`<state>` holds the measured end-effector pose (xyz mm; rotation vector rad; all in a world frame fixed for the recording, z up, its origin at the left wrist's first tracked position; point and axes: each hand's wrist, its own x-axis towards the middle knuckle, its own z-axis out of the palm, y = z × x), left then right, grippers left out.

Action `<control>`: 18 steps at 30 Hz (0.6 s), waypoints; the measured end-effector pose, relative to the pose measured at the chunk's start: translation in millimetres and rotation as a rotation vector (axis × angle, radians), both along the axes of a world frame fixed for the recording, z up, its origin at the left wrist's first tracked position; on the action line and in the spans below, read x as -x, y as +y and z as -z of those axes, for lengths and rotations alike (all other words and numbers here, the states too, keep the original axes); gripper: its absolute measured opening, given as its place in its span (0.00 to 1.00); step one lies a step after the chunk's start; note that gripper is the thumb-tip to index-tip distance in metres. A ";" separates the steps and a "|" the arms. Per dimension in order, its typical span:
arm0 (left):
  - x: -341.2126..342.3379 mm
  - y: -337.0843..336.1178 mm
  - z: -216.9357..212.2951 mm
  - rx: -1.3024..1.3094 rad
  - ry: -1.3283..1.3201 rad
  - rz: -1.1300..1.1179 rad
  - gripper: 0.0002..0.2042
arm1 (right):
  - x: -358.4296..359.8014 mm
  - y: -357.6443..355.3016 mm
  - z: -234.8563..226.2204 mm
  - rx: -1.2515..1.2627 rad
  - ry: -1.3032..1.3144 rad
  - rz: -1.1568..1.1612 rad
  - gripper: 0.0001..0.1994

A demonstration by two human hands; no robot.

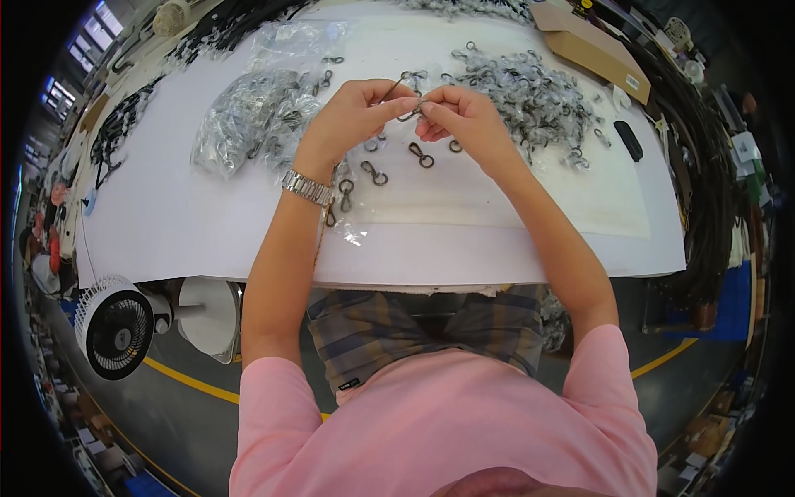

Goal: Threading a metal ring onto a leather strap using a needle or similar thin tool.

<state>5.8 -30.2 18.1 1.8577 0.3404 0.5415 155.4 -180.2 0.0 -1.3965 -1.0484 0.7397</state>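
My left hand and my right hand meet over the white table, fingertips pinched together on a small dark metal snap hook. A thin dark piece sticks up by my left fingers; what it belongs to I cannot make out. Just below the hands lie loose swivel snap hooks with rings, among them one snap hook in the middle and another to its left. More hooks rest near my left wrist, partly on clear plastic. My fingers cover part of the held piece.
A heap of plastic-wrapped metal hooks spreads to the right, beside a black oblong object and a cardboard box. Clear plastic bags pile up on the left. A fan stands off the table's near left edge.
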 end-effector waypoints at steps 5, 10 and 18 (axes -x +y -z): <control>-5.4 0.0 7.6 0.048 0.090 0.022 0.13 | -13.8 -8.6 3.0 -0.065 0.048 0.085 0.09; -7.4 -8.1 9.6 0.141 0.077 -0.012 0.12 | -14.6 -12.1 -0.4 -0.077 0.074 0.066 0.09; -9.5 -19.8 10.5 0.211 0.063 0.154 0.10 | -13.5 -13.3 -2.8 -0.122 -0.062 0.183 0.10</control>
